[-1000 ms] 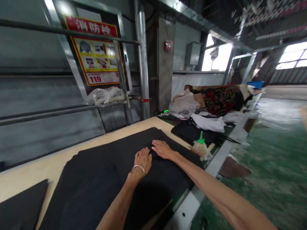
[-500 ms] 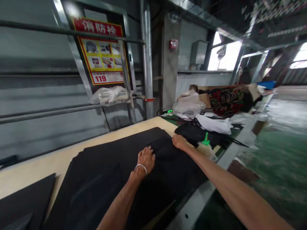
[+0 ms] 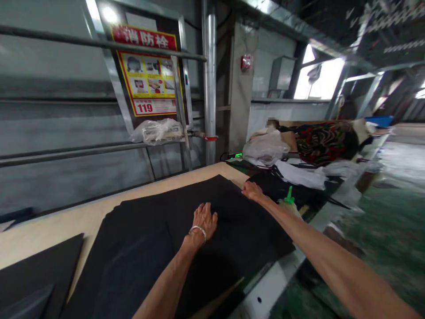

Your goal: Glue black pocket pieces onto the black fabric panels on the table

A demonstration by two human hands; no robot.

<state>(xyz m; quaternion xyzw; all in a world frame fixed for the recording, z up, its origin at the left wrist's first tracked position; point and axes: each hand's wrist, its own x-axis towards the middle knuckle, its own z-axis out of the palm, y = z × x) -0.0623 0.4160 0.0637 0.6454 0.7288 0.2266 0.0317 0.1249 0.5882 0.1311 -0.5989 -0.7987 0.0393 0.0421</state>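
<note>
A broad stack of black sheets (image 3: 149,221), perhaps fabric or thin board, spreads over the pale worktable (image 3: 186,178). My left hand (image 3: 205,221), with a bracelet at the wrist, rests palm down on the top sheet near its middle, fingers stretched out and slightly bent. At the stack's far right edge, my right hand (image 3: 253,191) has its fingers closed on the border of the black sheet. How many layers it grips is hidden. Just beyond the right hand lies dark cloth (image 3: 268,181), and a bottle with a green nozzle (image 3: 289,195) stands close to the right forearm.
Another black pile (image 3: 40,270) lies at the left. Farther along the table are a clear plastic bag (image 3: 267,146), white cloth (image 3: 300,175) and a patterned bundle (image 3: 327,141). Metal rails (image 3: 99,153) run along the wall. A green floor (image 3: 392,212) lies to the right.
The top sheet looks flatter, with the ripple between my hands smoothed out. Both hands stay in about the same places on it. The whole view has shifted slightly, moving the scene rightward.
</note>
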